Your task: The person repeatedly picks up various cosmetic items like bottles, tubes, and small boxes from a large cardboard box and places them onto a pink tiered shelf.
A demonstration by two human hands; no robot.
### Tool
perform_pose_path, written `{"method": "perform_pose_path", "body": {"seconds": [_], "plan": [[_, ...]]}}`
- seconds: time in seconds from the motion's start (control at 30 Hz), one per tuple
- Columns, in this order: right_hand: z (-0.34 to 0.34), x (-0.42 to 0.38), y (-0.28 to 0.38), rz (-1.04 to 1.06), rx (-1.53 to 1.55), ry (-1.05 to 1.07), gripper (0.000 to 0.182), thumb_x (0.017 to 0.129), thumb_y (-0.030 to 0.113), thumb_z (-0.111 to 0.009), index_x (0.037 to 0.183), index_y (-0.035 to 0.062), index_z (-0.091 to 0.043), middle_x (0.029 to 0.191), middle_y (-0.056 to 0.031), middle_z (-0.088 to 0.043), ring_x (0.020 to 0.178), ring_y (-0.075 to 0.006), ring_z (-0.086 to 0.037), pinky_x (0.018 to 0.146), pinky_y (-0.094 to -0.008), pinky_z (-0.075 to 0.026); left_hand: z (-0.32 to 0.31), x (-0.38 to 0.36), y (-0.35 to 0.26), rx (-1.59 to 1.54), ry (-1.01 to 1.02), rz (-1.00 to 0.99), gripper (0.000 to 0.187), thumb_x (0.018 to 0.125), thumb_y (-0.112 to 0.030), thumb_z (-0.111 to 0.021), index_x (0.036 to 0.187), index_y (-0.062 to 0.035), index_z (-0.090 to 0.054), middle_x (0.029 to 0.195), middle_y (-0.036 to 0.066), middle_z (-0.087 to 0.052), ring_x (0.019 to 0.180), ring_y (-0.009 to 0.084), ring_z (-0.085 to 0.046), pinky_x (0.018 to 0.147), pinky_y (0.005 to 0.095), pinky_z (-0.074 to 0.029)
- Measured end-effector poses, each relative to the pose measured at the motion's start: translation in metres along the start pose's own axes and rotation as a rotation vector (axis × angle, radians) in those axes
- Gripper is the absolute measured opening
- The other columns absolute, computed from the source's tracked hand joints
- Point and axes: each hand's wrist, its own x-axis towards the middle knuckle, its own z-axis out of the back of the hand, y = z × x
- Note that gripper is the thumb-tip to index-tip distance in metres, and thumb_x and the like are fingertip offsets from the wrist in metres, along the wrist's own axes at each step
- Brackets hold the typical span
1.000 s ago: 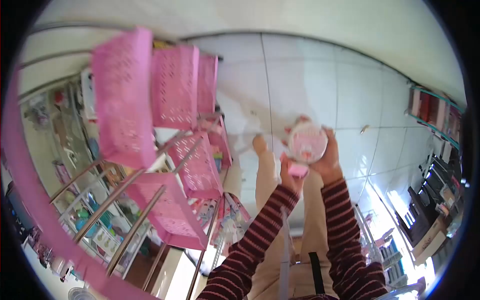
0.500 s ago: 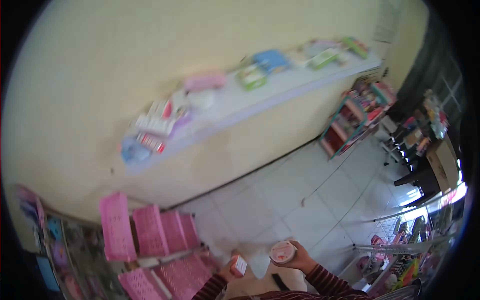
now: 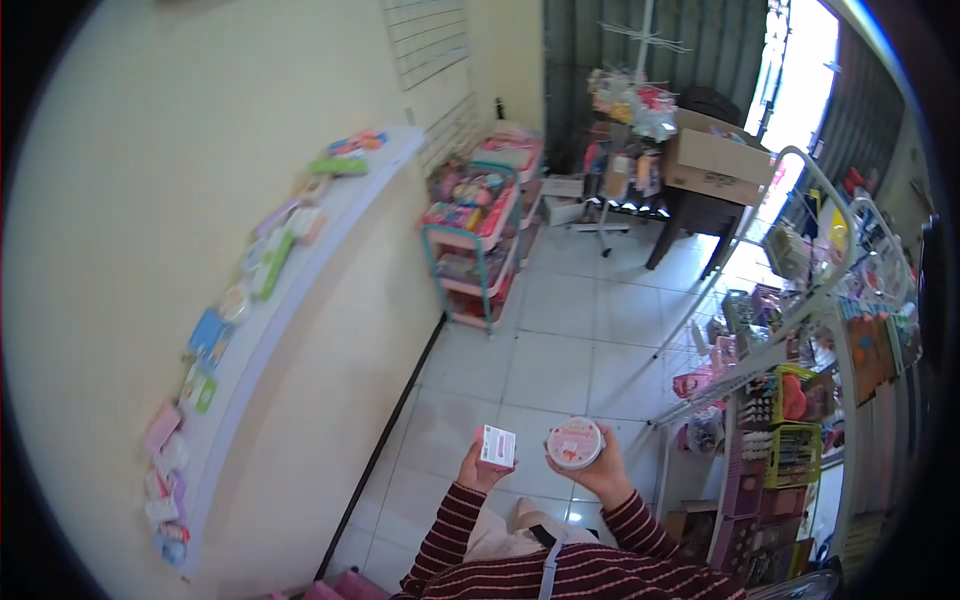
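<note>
My left hand (image 3: pixel 477 470) is closed around a small pink and white box (image 3: pixel 498 447), with a printed white face turned up. A little to the right, my right hand (image 3: pixel 609 474) grips a round tub (image 3: pixel 575 443) with a pale pink printed lid and a white rim. The two items are held apart at about the same height, in front of my body. Both sleeves are dark red with light stripes. The print on the box and the lid is too small to read.
Along the left wall runs a white shelf (image 3: pixel 262 340) with several small packages. Further ahead stand a teal and pink trolley (image 3: pixel 470 240) and a cardboard box (image 3: pixel 715 165) on a dark table. A white metal rack (image 3: pixel 790 310) and crates of goods fill the right. Tiled floor (image 3: pixel 550 370) lies between.
My view has swung to the right, from the wall shelf and pink baskets toward the trolley and doorway. Both hands still hold the box and the tub, now raised higher in view.
</note>
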Motion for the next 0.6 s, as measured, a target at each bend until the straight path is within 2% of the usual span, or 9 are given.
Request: {"method": "perform_pose_path", "body": {"seconds": [0.07, 0.1, 0.17, 0.3, 0.37, 0.47, 0.5, 0.53, 0.6], "plan": [[0.011, 0.000, 0.007, 0.040, 0.110, -0.014, 0.037, 0.074, 0.033, -0.032, 0.099, 0.0085, -0.043, 0.105, -0.0131, -0.041, 0.099, -0.0292, -0.037, 0.083, -0.0476, -0.028, -0.022, 0.032, -0.009, -0.087, 0.195, 0.067, 0.056, 0.072, -0.047, -0.040, 0.104, -0.0015, -0.038, 0.095, 0.017, -0.047, 0.080, 0.0262, -0.049, 0.069, 0.0361, -0.041], [0.019, 0.003, 0.011, 0.069, 0.126, -0.016, 0.037, 0.074, 0.033, -0.032, 0.099, 0.0085, -0.043, 0.105, -0.0131, -0.041, 0.099, -0.0292, -0.037, 0.083, -0.0476, -0.028, -0.029, 0.044, -0.009, -0.079, 0.205, 0.098, 0.056, 0.072, -0.047, -0.040, 0.104, -0.0015, -0.038, 0.095, 0.017, -0.047, 0.080, 0.0262, -0.049, 0.069, 0.0361, -0.041], [0.033, 0.012, 0.016, 0.050, 0.250, -0.070, 0.038, 0.074, 0.033, -0.032, 0.100, 0.0076, -0.042, 0.105, -0.0145, -0.041, 0.099, -0.0304, -0.036, 0.083, -0.0485, -0.027, -0.039, 0.063, -0.010, -0.276, 0.274, 0.198, 0.056, 0.072, -0.048, -0.039, 0.103, -0.0006, -0.039, 0.095, 0.018, -0.047, 0.080, 0.0274, -0.049, 0.070, 0.0355, -0.041], [0.045, 0.047, 0.031, 0.039, 0.319, -0.063, 0.040, 0.073, 0.031, -0.033, 0.102, 0.0053, -0.040, 0.106, -0.0157, -0.039, 0.100, -0.0311, -0.035, 0.084, -0.0485, -0.027, -0.015, 0.104, -0.010, -0.311, 0.200, 0.300, 0.059, 0.072, -0.049, -0.037, 0.104, 0.0003, -0.039, 0.093, 0.019, -0.047, 0.078, 0.0280, -0.049, 0.069, 0.0356, -0.041], [0.041, 0.078, 0.052, 0.051, 0.351, -0.053, 0.041, 0.072, 0.031, -0.034, 0.103, 0.0052, -0.039, 0.107, -0.0160, -0.038, 0.100, -0.0315, -0.035, 0.084, -0.0481, -0.027, -0.003, 0.126, -0.019, -0.249, 0.096, 0.279, 0.065, 0.069, -0.051, -0.039, 0.107, 0.0022, -0.035, 0.095, 0.017, -0.042, 0.078, 0.0244, -0.044, 0.069, 0.0321, -0.038], [0.007, 0.126, 0.088, 0.073, 0.370, -0.060, 0.042, 0.072, 0.031, -0.034, 0.105, 0.0049, -0.038, 0.108, -0.0163, -0.037, 0.101, -0.0314, -0.034, 0.084, -0.0477, -0.026, 0.003, 0.174, -0.059, -0.258, 0.065, 0.352, 0.065, 0.068, -0.052, -0.039, 0.106, 0.0012, -0.036, 0.095, 0.018, -0.042, 0.076, 0.0258, -0.045, 0.067, 0.0324, -0.038], [-0.008, 0.141, 0.102, 0.085, 0.386, -0.062, 0.042, 0.072, 0.031, -0.034, 0.105, 0.0049, -0.038, 0.108, -0.0163, -0.037, 0.101, -0.0314, -0.034, 0.084, -0.0477, -0.026, -0.007, 0.189, -0.075, -0.254, 0.059, 0.359, 0.064, 0.068, -0.052, -0.039, 0.105, 0.0009, -0.037, 0.094, 0.018, -0.042, 0.075, 0.0262, -0.045, 0.066, 0.0325, -0.039], [-0.023, 0.155, 0.118, 0.122, 0.361, -0.025, 0.042, 0.072, 0.032, -0.034, 0.105, 0.0050, -0.038, 0.108, -0.0161, -0.037, 0.101, -0.0312, -0.034, 0.084, -0.0478, -0.026, -0.020, 0.208, -0.092, -0.278, 0.064, 0.355, 0.064, 0.072, -0.051, -0.033, 0.104, 0.0033, -0.037, 0.092, 0.020, -0.046, 0.073, 0.0284, -0.049, 0.064, 0.0359, -0.042], [-0.054, 0.176, 0.148, 0.208, 0.353, 0.034, 0.042, 0.074, 0.032, -0.034, 0.106, 0.0055, -0.037, 0.107, -0.0144, -0.039, 0.101, -0.0297, -0.035, 0.085, -0.0475, -0.026, -0.032, 0.251, -0.123, -0.201, 0.131, 0.388, 0.063, 0.071, -0.052, -0.034, 0.104, 0.0010, -0.038, 0.093, 0.020, -0.047, 0.075, 0.0284, -0.049, 0.065, 0.0365, -0.042]]}}
